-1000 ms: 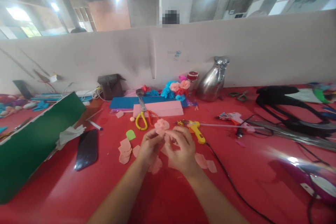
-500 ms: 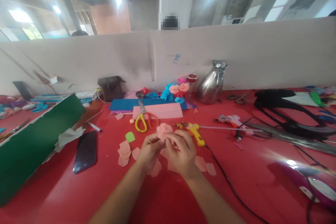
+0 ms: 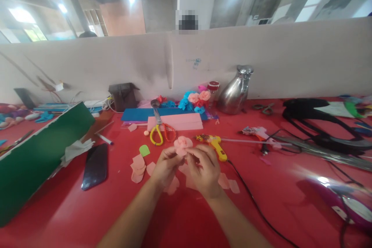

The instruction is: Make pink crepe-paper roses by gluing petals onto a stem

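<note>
- The flower (image 3: 183, 144), pink and layered, is held above the bench (image 3: 186, 221), between the two hands and facing up and away from the person.
- The left hand (image 3: 166, 166) has its grip closed on the flower's base, thumb and fingers pinching it from below.
- The right hand (image 3: 205, 168) has its fingertips at the flower's lower right edge; I cannot tell whether this grip pinches a petal or only touches it.
- Loose petals (image 3: 138, 167) lie partly overlapped left of the left hand; other pink pieces (image 3: 233, 186) lie under and right of the hands.
- A green piece (image 3: 144, 150) lies just beyond the pile on the left.
- The scissors (image 3: 157, 118), with one yellow and one orange handle, lie beyond the flower, blades across the pink paper (image 3: 186, 122).
- Blue paper (image 3: 133, 114) lies behind the pink paper.
- The glue gun (image 3: 216, 147), yellow, lies on its side near the right hand, its black cord (image 3: 247, 190) running toward the person.
- The phone (image 3: 95, 166) lies flat on the left, near the green board (image 3: 43, 162).
- A bunch of flowers (image 3: 194, 100), blue, pink and red, sits at the back, beside a red-lidded jar (image 3: 213, 87) and a metal jug (image 3: 234, 91).
</note>
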`<act>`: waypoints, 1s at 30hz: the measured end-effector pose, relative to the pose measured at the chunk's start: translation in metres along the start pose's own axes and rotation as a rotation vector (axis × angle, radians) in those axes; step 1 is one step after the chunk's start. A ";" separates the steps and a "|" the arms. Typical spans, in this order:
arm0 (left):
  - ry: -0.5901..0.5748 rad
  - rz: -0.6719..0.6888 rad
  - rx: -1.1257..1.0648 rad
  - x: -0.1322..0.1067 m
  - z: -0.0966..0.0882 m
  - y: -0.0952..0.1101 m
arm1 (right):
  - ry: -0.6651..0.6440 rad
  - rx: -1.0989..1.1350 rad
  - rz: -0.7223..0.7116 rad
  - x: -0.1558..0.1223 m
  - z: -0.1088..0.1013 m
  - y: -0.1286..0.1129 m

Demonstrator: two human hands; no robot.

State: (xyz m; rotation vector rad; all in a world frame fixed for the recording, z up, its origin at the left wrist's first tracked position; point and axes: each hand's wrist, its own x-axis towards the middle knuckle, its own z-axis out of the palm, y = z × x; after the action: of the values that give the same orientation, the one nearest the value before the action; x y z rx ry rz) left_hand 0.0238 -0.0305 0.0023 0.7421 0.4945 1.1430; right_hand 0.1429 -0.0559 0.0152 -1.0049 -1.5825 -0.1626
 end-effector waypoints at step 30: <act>-0.030 -0.024 0.056 -0.001 0.000 -0.001 | 0.018 0.082 0.117 0.008 -0.003 -0.009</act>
State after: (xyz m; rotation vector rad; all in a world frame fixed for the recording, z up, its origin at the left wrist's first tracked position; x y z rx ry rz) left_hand 0.0239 -0.0316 0.0019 0.7986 0.5103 1.0976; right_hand 0.1398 -0.0592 0.0264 -1.0253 -1.4976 -0.0259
